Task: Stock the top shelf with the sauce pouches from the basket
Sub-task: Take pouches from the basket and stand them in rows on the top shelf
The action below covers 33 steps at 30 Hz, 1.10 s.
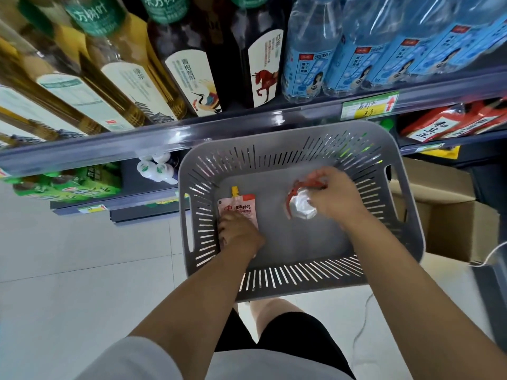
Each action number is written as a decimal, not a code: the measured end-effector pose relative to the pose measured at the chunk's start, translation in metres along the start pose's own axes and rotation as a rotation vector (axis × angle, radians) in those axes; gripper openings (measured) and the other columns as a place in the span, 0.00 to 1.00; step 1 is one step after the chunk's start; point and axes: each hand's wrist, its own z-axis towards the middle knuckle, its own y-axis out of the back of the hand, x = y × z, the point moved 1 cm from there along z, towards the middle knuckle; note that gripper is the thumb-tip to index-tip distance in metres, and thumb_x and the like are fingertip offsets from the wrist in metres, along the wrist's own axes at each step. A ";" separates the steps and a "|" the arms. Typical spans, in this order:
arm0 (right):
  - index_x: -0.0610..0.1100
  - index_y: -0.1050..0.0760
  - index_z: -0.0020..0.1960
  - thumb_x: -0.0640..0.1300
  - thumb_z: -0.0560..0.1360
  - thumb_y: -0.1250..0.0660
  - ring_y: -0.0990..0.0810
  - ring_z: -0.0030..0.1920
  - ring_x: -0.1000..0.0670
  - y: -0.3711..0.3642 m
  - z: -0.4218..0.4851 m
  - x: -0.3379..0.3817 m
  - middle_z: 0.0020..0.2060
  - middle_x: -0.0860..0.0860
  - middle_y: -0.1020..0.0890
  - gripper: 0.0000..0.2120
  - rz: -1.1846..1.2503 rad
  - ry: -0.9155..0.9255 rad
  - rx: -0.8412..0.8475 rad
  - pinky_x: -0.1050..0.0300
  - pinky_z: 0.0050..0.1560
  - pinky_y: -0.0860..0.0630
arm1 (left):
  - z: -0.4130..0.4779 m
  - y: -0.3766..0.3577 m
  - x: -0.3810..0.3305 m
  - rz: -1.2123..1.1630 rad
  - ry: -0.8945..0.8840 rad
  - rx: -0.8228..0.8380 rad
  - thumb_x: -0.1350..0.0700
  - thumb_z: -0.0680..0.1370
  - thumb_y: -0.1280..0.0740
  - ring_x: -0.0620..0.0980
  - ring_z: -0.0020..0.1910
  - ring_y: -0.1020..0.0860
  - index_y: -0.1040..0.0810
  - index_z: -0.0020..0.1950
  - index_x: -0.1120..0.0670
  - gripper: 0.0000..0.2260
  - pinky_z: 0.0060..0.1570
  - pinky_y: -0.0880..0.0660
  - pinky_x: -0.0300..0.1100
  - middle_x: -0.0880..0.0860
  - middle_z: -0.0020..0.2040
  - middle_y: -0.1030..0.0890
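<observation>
Head view, looking down. A grey slotted basket [274, 138] is seen held against the front lip of a shelf [192, 133], with both forearms reaching into it.

The left hand [238, 233] is placed at the basket's left wall, fingers curled over the near end of a pale sauce pouch [241, 208]. This pouch lies flat on the basket floor, its yellow spout [234, 191] pointed toward the far wall.

The right hand [334, 196] is seen in the right half of the basket, nearer the far-right corner, fingers closed around a red sauce pouch [301, 205]. This pouch is tilted so that its silver base is turned toward the camera. Whether it touches the floor of the basket cannot be told.

The two pouches are well apart.

Above the lip, dark and amber tea bottles [192, 64] are ranged at left and blue-labelled water bottles [356, 50] at right. A green and yellow price tag [369, 105] is fixed to the lip. Red packets [444, 122] are stacked on a lower shelf at right, and a cardboard box [450, 223] is seen just beside the basket's right wall.
</observation>
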 end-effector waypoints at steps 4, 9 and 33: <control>0.53 0.26 0.42 0.29 0.67 0.35 0.19 0.50 0.48 -0.012 0.012 -0.013 0.46 0.50 0.19 0.18 0.128 0.022 -0.051 0.52 0.56 0.23 | 0.002 0.003 0.003 -0.097 -0.010 0.032 0.47 0.70 0.28 0.63 0.70 0.37 0.54 0.75 0.68 0.48 0.61 0.27 0.55 0.65 0.72 0.44; 0.49 0.27 0.39 0.25 0.72 0.36 0.21 0.52 0.46 -0.034 0.009 -0.055 0.47 0.49 0.21 0.18 0.281 -0.143 -0.100 0.49 0.51 0.20 | 0.003 0.003 0.008 -0.186 -0.039 0.057 0.49 0.71 0.28 0.63 0.69 0.37 0.55 0.75 0.68 0.47 0.64 0.30 0.52 0.65 0.72 0.43; 0.46 0.44 0.71 0.37 0.64 0.25 0.31 0.65 0.40 -0.051 0.016 -0.075 0.64 0.42 0.31 0.41 -0.187 -0.312 0.073 0.43 0.65 0.30 | 0.015 0.027 0.008 -1.108 0.120 0.025 0.61 0.74 0.34 0.58 0.54 0.19 0.20 0.57 0.59 0.12 0.52 0.21 0.46 0.58 0.56 0.18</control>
